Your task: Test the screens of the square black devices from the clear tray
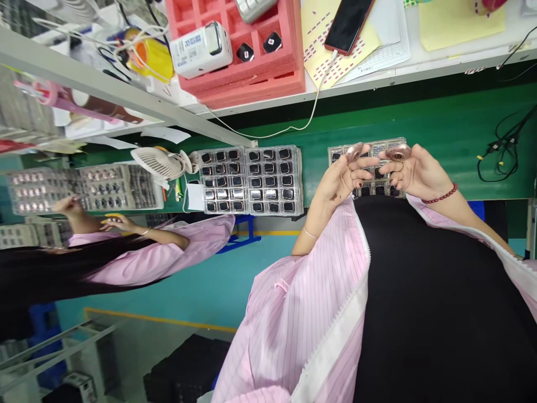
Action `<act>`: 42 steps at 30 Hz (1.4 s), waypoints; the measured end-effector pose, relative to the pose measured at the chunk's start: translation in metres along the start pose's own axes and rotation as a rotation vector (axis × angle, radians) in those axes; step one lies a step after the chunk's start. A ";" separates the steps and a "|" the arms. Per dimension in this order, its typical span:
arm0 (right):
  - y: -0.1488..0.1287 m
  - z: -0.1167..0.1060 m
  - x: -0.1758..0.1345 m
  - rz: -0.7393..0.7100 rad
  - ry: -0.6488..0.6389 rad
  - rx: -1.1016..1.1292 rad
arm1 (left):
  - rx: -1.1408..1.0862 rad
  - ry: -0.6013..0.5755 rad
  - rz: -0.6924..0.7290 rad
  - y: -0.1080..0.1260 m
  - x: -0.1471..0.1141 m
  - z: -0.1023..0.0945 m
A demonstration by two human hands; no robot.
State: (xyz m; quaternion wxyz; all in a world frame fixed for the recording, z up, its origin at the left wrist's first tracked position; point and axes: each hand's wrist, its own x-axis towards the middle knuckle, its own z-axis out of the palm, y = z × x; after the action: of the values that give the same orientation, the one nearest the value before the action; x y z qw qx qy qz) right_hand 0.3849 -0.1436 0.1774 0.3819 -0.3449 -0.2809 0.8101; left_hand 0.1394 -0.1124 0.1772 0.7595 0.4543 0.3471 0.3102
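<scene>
My left hand [342, 178] pinches a small round rose-gold part [354, 151] at its fingertips. My right hand [415, 170], with a red bead bracelet on the wrist, holds a similar round rose-gold part [398, 152]. Both hands hover close together over a clear plastic tray [371, 149] with dark pieces in its cells. That tray lies on the green belt [440, 129] just in front of my pink striped coat and black top; my hands hide most of it.
Two more clear trays of dark parts [251, 180] lie to the left, beside a small white fan [161, 162]. A co-worker's hand [71, 206] works over further trays at far left. Beyond the belt are a pink foam tray [251, 61], a phone [348, 22] on a cable, and black cables [503, 145].
</scene>
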 end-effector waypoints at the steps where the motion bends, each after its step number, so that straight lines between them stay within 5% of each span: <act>1: 0.001 -0.003 0.001 0.029 -0.015 0.019 | -0.021 -0.002 -0.024 0.000 0.002 -0.002; 10: 0.007 -0.013 0.005 0.068 -0.054 -0.048 | -0.008 0.009 -0.032 -0.006 0.007 -0.006; 25: -0.011 0.034 -0.006 -0.306 0.202 -0.434 | 0.153 0.032 0.116 -0.001 -0.004 0.013; 42: -0.011 0.035 -0.010 -0.295 0.197 -0.576 | 0.181 0.028 0.120 0.002 -0.006 0.015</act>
State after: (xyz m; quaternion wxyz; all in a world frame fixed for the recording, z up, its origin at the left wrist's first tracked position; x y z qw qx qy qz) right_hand 0.3676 -0.1524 0.2100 0.4073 -0.4708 -0.5070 0.5962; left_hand 0.1473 -0.1238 0.1852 0.6907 0.5366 0.3562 0.3289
